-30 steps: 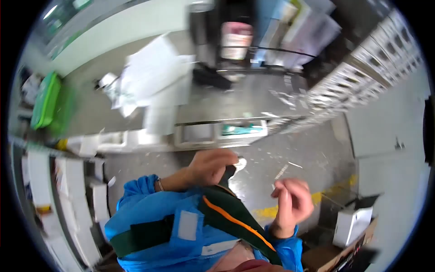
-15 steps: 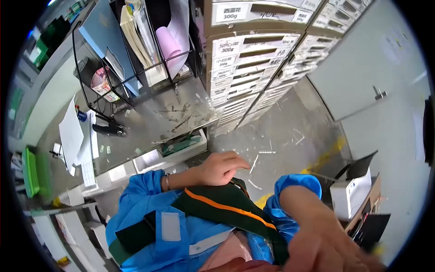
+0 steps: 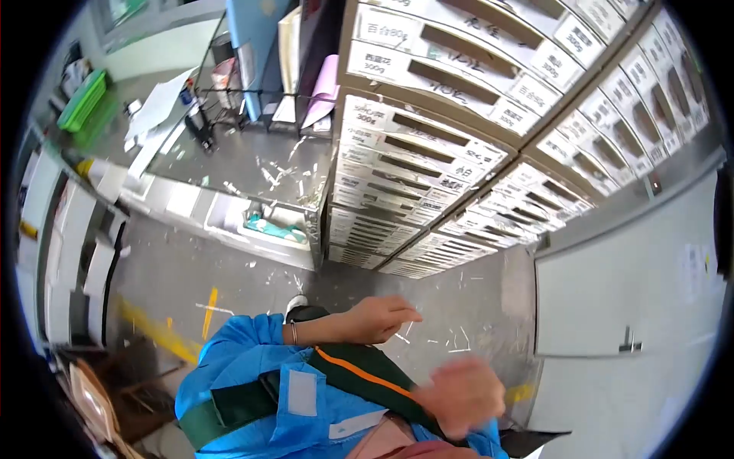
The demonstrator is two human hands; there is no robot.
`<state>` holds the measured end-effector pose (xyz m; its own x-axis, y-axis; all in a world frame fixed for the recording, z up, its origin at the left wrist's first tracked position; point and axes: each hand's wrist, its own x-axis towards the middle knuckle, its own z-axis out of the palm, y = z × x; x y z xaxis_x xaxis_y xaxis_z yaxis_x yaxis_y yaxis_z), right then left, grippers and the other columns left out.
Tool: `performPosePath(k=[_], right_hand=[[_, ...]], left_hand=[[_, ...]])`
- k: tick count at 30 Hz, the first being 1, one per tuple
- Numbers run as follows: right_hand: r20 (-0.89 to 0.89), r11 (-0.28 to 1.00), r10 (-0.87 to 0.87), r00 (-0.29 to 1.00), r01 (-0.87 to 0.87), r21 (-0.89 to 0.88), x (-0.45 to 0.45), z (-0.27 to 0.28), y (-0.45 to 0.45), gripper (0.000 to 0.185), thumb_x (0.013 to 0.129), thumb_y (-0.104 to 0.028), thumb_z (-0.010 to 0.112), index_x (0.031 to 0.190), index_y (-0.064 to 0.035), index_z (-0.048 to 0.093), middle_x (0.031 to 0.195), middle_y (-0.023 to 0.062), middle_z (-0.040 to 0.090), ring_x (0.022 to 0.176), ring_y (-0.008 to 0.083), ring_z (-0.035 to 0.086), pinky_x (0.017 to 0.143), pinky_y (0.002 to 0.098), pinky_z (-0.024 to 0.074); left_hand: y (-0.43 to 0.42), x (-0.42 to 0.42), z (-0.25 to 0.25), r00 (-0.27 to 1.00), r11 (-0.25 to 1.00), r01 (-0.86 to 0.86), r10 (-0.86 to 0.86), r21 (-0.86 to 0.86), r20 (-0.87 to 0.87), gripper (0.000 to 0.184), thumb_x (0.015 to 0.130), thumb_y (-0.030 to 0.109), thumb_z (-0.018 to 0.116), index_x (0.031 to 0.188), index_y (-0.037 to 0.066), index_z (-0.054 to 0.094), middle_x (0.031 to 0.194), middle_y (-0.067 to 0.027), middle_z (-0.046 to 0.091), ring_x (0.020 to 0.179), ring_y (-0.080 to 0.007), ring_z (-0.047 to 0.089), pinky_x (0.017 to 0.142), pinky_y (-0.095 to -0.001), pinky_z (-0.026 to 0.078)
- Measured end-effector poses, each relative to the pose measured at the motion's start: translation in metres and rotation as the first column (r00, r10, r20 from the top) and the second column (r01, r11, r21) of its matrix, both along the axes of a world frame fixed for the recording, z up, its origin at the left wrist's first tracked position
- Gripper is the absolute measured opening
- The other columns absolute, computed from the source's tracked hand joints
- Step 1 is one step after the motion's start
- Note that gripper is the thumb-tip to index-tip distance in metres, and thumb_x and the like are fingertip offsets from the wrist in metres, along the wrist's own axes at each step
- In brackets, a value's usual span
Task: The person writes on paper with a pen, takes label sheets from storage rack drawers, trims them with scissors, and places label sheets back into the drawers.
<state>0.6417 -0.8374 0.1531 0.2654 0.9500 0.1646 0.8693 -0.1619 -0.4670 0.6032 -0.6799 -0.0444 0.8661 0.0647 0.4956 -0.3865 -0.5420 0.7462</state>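
My left hand (image 3: 378,320) is held in front of my body at waist height, fingers loosely stretched to the right with nothing visible in them. A thin bracelet circles that wrist. My right hand (image 3: 462,394) is smeared by motion near my chest, beside the dark green band (image 3: 367,375) with orange trim; whether it touches the band or holds anything cannot be made out. I wear a blue jacket (image 3: 252,344) with a dark green strap (image 3: 241,405) across the left arm.
Stacked white labelled drawers (image 3: 413,145) rise ahead. To the left is a desk (image 3: 252,157) holding a wire file rack (image 3: 264,96), papers (image 3: 160,107) and a green basket (image 3: 82,103). A grey door (image 3: 612,306) stands at right. Paper scraps litter the floor (image 3: 459,314).
My view has shifted, bringing more of the drawers and floor into sight. My right hand has moved up and left, closer to my left hand. The left hand keeps much the same pose.
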Motion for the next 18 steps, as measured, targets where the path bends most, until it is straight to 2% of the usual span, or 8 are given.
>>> performPosePath(k=[1,4,7,8,10,13,16,18], right_hand=[[-0.074,0.711,0.333,0.940,-0.198,0.675,0.027,-0.049,0.004,0.016,0.066,0.005,0.050,0.075,0.0056,0.063,0.071,0.0136,0.061,0.061,0.0222,0.060,0.059,0.0306,0.0486],[-0.449,0.883,-0.045,0.892,0.246,0.400,0.035,-0.101,-0.011,0.020,0.075,0.002,0.045,0.079,0.0036,0.064,0.076,0.0146,0.065,0.069,0.0257,0.064,0.063,0.0314,0.0506],[-0.723,0.788,-0.167,0.671,0.531,0.311,0.037,-0.155,-0.028,0.025,0.072,0.010,0.040,0.084,0.0067,0.062,0.073,0.0161,0.063,0.064,0.0218,0.062,0.063,0.0298,0.0490],[-0.766,0.764,-0.169,0.620,0.574,0.295,0.040,-0.161,-0.026,0.025,0.073,0.010,0.040,0.085,0.0064,0.061,0.073,0.0160,0.063,0.065,0.0214,0.062,0.064,0.0296,0.0490],[-0.846,0.709,-0.176,0.503,0.661,0.245,0.038,-0.168,-0.027,0.025,0.076,0.009,0.039,0.088,0.0057,0.061,0.074,0.0159,0.063,0.066,0.0205,0.062,0.066,0.0291,0.0489],[-0.814,0.757,-0.183,0.552,0.607,0.242,0.037,-0.154,-0.002,0.026,0.077,0.011,0.038,0.088,0.0058,0.060,0.079,0.0167,0.064,0.069,0.0205,0.062,0.069,0.0291,0.0487],[-0.700,0.841,-0.095,0.708,0.433,0.323,0.040,-0.138,0.012,0.030,0.074,0.014,0.034,0.088,0.0069,0.060,0.081,0.0162,0.063,0.072,0.0206,0.062,0.069,0.0292,0.0494],[-0.562,0.861,-0.123,0.818,0.370,0.349,0.041,-0.138,0.008,0.032,0.073,0.014,0.033,0.088,0.0072,0.060,0.079,0.0157,0.064,0.070,0.0206,0.062,0.068,0.0288,0.0497]], left_hand=[[-0.003,0.002,0.001,0.997,0.997,-0.079,0.079,0.002,-0.023,0.024,0.078,0.004,0.057,0.101,0.010,0.060,0.088,-0.0055,0.061,0.080,-0.0215,0.060,0.066,-0.0295,0.050],[0.006,-0.002,0.002,0.944,0.910,-0.296,0.232,-0.289,-0.234,0.020,0.084,0.009,0.056,0.104,0.007,0.059,0.080,-0.0038,0.062,0.073,-0.0147,0.061,0.063,-0.0257,0.050],[0.045,-0.002,0.038,0.882,0.745,-0.427,0.219,-0.512,-0.417,0.022,0.087,0.013,0.056,0.105,0.001,0.059,0.071,-0.0086,0.063,0.060,-0.0078,0.060,0.056,-0.0232,0.048],[0.061,0.006,0.054,0.882,0.792,-0.418,0.235,-0.445,-0.409,0.023,0.089,0.011,0.052,0.110,0.003,0.056,0.066,-0.0031,0.060,0.062,-0.0089,0.058,0.056,-0.0227,0.048],[0.083,0.034,0.101,0.972,0.718,-0.234,0.162,-0.656,-0.169,0.038,0.089,0.010,0.050,0.126,0.005,0.043,0.075,-0.0057,0.061,0.064,-0.0113,0.056,0.059,-0.0249,0.047],[0.104,0.078,0.188,0.992,0.401,0.119,-0.014,-0.908,0.124,0.049,0.088,0.016,0.052,0.133,0.008,0.034,0.105,-0.0099,0.059,0.076,-0.0160,0.056,0.067,-0.0298,0.047],[0.123,0.121,0.230,0.952,0.403,0.282,-0.006,-0.870,0.306,0.028,0.086,0.017,0.052,0.109,0.003,0.045,0.103,-0.0094,0.057,0.080,-0.0150,0.055,0.069,-0.0280,0.045],[0.142,0.150,0.233,0.920,0.242,0.391,-0.114,-0.888,0.375,0.012,0.086,0.017,0.051,0.090,0.006,0.051,0.097,-0.0073,0.058,0.077,-0.0137,0.054,0.067,-0.0280,0.044]])
